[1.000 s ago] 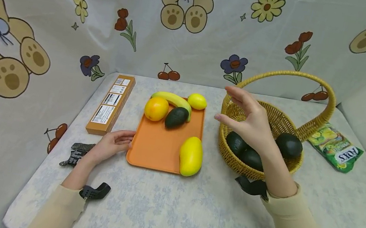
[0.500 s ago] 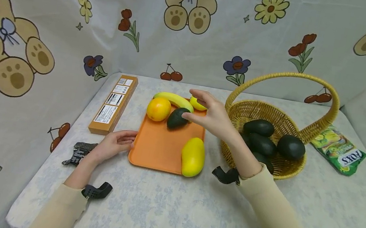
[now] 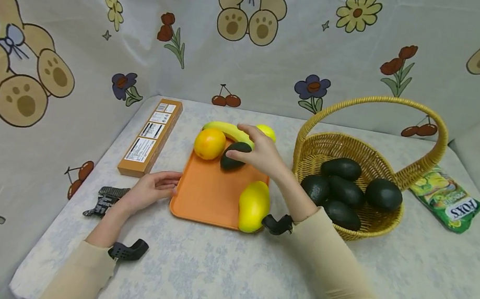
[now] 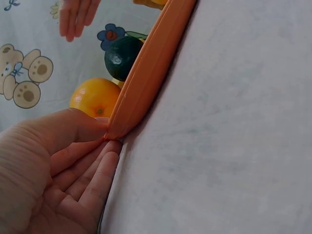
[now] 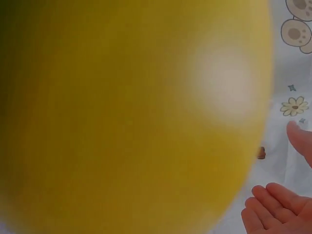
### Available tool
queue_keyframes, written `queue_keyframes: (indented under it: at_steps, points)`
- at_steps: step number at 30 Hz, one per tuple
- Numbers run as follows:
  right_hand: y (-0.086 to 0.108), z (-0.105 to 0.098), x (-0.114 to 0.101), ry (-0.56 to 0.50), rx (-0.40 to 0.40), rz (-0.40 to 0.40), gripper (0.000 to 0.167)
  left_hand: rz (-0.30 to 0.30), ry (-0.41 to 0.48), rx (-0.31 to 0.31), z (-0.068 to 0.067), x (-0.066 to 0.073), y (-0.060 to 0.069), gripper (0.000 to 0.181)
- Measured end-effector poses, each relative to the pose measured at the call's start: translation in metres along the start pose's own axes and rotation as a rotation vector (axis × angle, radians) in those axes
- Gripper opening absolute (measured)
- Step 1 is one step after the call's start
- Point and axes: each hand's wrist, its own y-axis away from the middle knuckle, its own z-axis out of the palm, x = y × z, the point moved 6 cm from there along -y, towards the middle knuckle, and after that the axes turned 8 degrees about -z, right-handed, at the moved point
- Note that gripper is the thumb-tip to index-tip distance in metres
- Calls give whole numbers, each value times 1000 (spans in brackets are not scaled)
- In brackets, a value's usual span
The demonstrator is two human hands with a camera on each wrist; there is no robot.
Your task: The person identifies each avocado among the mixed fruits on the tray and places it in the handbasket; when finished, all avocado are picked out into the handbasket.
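On the orange tray (image 3: 209, 192) lie an orange (image 3: 209, 143), a banana (image 3: 221, 126), a dark green avocado (image 3: 229, 164), a lemon (image 3: 269, 132) and a yellow mango (image 3: 253, 207). My left hand (image 3: 148, 192) pinches the tray's left rim, thumb above and fingers below in the left wrist view. With thumb and fingers spread apart, my right hand (image 3: 263, 154) hovers over the tray's avocado, partly covering it; contact cannot be told. The mango (image 5: 136, 117) fills most of the right wrist view, with the right hand (image 5: 278, 209) at its right side.
A wicker basket (image 3: 299, 149) with a tall handle stands at the right, holding several avocados (image 3: 346, 190). Beyond it lies a green candy bag (image 3: 446, 199). A long cardboard box (image 3: 151, 137) and a black packet (image 3: 105, 201) are at the left.
My right hand has moved left from over the basket to over the tray's avocado, staying spread. The left hand has stayed at the tray's rim. The view has shifted slightly.
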Motion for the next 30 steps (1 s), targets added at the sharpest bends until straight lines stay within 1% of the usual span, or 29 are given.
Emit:
queue_keyframes:
  at_steps: [5, 17, 24, 30]
  points:
    - [-6, 9, 9, 11, -17, 35, 74, -1, -2, 1, -1, -1, 0, 50]
    - [-11, 23, 46, 49, -16, 108, 74, -15, -8, 7, 1, 1, 0, 49]
    - [-13, 28, 56, 66, -42, 112, 74, -18, -4, 3, 1, 1, -1, 49]
    - [-13, 31, 59, 78, -48, 91, 73, -12, 4, -4, 1, 0, 0, 49]
